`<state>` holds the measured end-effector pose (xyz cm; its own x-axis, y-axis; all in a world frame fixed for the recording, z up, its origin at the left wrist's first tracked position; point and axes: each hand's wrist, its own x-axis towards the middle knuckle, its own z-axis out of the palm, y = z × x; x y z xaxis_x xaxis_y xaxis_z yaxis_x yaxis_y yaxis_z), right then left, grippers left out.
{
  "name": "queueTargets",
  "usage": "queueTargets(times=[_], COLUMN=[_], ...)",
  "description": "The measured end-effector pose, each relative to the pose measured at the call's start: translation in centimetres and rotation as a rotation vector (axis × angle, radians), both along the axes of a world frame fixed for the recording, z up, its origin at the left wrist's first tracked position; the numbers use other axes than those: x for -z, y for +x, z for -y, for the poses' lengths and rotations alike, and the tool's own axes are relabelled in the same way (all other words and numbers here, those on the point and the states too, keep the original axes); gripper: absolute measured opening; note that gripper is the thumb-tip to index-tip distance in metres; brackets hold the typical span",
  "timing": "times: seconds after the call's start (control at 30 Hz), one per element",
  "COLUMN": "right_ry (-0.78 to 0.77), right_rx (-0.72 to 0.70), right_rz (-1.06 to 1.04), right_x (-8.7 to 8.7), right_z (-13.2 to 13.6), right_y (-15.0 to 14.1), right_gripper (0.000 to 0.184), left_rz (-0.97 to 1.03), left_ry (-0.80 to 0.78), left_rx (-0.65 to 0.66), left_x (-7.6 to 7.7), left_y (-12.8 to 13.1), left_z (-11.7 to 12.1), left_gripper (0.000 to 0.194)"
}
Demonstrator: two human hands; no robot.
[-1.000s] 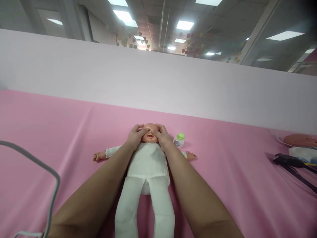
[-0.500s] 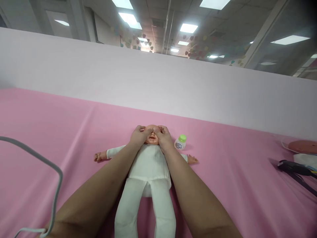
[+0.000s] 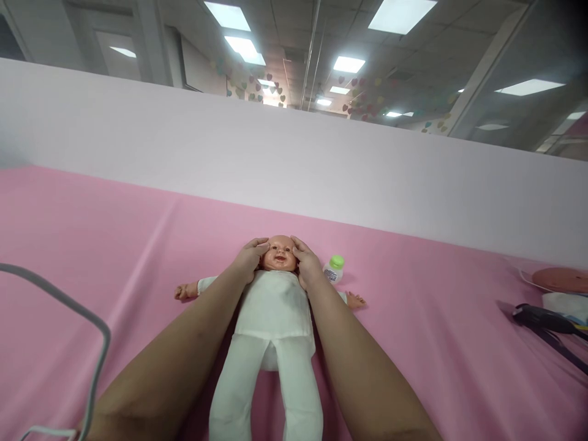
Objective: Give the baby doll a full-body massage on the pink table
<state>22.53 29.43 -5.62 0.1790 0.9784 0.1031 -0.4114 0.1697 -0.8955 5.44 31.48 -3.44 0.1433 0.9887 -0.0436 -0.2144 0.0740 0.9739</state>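
Note:
A baby doll (image 3: 274,306) in white clothes lies on its back on the pink cloth (image 3: 92,245), head away from me. My left hand (image 3: 248,260) cups the left side of the doll's head (image 3: 278,252), thumb near its temple. On the other side, my right hand (image 3: 307,263) cups the head the same way. The doll's face shows between my hands. Both hands curve around the head, fingers pressed to it.
A small white bottle with a green cap (image 3: 334,268) lies just right of the doll's head. At the far right are a second doll's head (image 3: 560,278) and a black strap (image 3: 546,321). A grey cable (image 3: 87,318) loops at the lower left. A white partition (image 3: 294,159) stands behind.
My thumbs have slid outward from the middle of the doll's face to the sides of its head, uncovering the eyes and nose.

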Motion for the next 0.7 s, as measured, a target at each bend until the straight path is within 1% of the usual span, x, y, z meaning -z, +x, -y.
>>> queueTargets(times=[0.13,0.3,0.4,0.5,0.57,0.7], right_ry=[-0.003,0.001,0.001,-0.002,-0.003,-0.009], right_rx=[-0.013,0.01,0.026,0.039,0.043,0.045], right_rz=[-0.005,0.038,0.076,0.119,0.14,0.157], right_x=[-0.1,-0.5,-0.7,-0.8,-0.9,-1.0], right_z=[0.1,0.6,0.8,0.8,0.9,0.8], right_y=[0.0,-0.3,-0.5,-0.7,-0.8,-1.0], right_gripper=[0.057,0.061,0.063,0.065,0.065,0.061], left_rz=[0.043,0.045,0.082,0.115,0.092,0.01], left_ry=[-0.021,-0.024,-0.012,0.021,0.049,0.072], left_rx=[0.016,0.018,0.051,0.085,0.066,-0.024], left_x=[-0.1,-0.8,-1.1,-0.9,-0.6,0.1], left_y=[-0.3,0.2,0.6,0.9,1.0,1.3], left_z=[0.0,0.8,1.2,1.2,1.0,0.2], left_gripper=[0.044,0.045,0.053,0.063,0.063,0.06])
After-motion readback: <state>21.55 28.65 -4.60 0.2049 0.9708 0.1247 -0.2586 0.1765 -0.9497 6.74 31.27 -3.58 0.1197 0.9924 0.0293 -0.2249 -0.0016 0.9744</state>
